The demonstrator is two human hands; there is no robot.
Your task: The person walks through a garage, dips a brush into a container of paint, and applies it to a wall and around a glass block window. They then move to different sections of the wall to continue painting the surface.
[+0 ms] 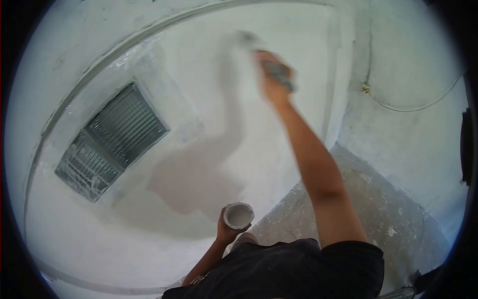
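So the blurry tool (280, 75) is being gripped up high in the right hand (273, 82), with the fingers being curled round its grey part. How tightly they're being closed can't be told, too much blur. A dark, smeared end (246, 38) is being shown just past those fingers, near the pale wall (189, 74); whether the wall is being touched can't be made out.

Down below, the open cup (239, 227) is being held by the left hand (227, 231), fingers being wrapped round its side, not clenched on nothing. Its mouth is being turned upward, a pale inside being shown.

Technique-wise, steady, light pressure is probably being called for up top, with the wrist being left loose. The cup is best being held level, imo, as anything in it could be getting spilled during a long reach. The arm's shadow (230, 74) is being cast beside the raised fingers, so uneven spots may be getting hidden there.
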